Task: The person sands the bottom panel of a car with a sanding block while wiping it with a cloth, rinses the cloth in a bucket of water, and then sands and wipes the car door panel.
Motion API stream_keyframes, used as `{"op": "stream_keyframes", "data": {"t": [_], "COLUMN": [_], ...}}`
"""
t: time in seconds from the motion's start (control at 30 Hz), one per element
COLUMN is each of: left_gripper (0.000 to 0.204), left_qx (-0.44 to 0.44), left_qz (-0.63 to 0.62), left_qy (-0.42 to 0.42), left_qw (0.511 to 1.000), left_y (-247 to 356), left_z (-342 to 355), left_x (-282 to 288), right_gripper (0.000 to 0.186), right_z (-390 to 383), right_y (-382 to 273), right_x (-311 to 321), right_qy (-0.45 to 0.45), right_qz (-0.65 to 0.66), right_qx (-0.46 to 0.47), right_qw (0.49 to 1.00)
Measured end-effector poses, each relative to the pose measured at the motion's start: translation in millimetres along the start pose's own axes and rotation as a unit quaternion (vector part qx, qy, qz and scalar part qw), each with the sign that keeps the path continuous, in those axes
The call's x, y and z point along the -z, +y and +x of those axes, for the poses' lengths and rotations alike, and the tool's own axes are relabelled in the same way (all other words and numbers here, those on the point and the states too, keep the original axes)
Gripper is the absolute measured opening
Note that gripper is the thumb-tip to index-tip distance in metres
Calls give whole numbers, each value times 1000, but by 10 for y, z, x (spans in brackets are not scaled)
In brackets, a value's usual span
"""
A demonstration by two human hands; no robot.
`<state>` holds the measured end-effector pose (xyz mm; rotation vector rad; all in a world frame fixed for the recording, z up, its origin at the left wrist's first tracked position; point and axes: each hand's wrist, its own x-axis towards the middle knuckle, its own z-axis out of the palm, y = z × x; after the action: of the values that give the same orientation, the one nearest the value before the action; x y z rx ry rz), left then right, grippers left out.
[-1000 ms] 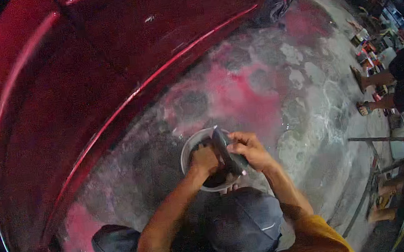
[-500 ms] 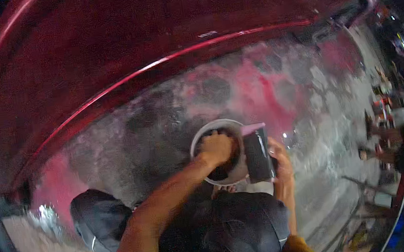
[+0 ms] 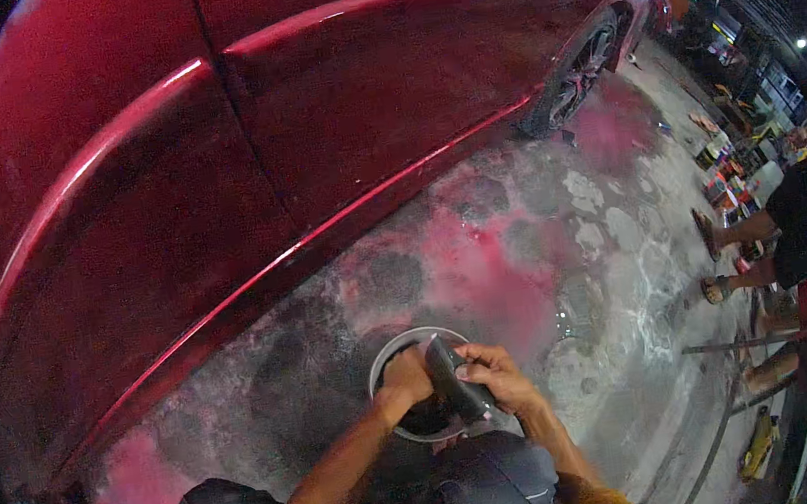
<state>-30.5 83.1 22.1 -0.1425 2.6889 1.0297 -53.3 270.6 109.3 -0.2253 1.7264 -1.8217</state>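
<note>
A round, pale-rimmed bucket [image 3: 412, 334] stands on the floor between my knees, dark inside. My left hand [image 3: 406, 381] reaches down into it; its fingers are hidden, so what they hold does not show. Over the bucket's right side, my right hand [image 3: 492, 374] grips a dark, flat rectangular piece [image 3: 456, 374], thumb on the near face. The piece is tilted and looks like a sheet or pad; its exact kind is unclear.
A dark red car [image 3: 163, 181] fills the upper left, its wheel [image 3: 588, 68] at the upper right. Pink-red stains [image 3: 492, 271] mark the grey floor. A person [image 3: 803, 223] is at the far right, near scattered cans, a metal frame and a yellow object [image 3: 760, 445].
The view has swung, bringing the car's side and wheel into sight. My right hand has brought the dark piece over the bucket and tilted it. My left hand stays in the bucket.
</note>
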Motion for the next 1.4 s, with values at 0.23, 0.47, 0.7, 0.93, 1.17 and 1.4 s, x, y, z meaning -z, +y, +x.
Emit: {"op": "stream_keyframes", "data": {"t": [0.23, 0.47, 0.7, 0.93, 1.17, 1.4], "left_gripper": [37, 36, 35, 20, 25, 36], "left_qx": [-29, 47, 57, -16, 37, 32], "left_qz": [103, 149, -68, 9, 82, 206], "left_qy": [-11, -143, -39, 73, -18, -51], "left_qw": [994, 977, 995, 997, 996, 977], "left_y": [338, 211, -327, -136, 228, 230], "left_z": [-149, 76, 179, 142, -9, -174], "left_x": [262, -364, -883, -536, -231, -341], "right_gripper": [27, 31, 32, 40, 42, 48], "right_z": [-93, -131, -141, -60, -148, -174], "right_y": [-125, -24, 141, 250, -10, -135], "right_x": [38, 116, 63, 48, -10, -56], "right_qy": [100, -3, 47, 10, 130, 82], "right_qz": [170, 129, 11, 17, 120, 68], "right_qx": [-54, -29, 9, 18, -43, -76], "right_qw": [979, 991, 999, 1000, 983, 991]}}
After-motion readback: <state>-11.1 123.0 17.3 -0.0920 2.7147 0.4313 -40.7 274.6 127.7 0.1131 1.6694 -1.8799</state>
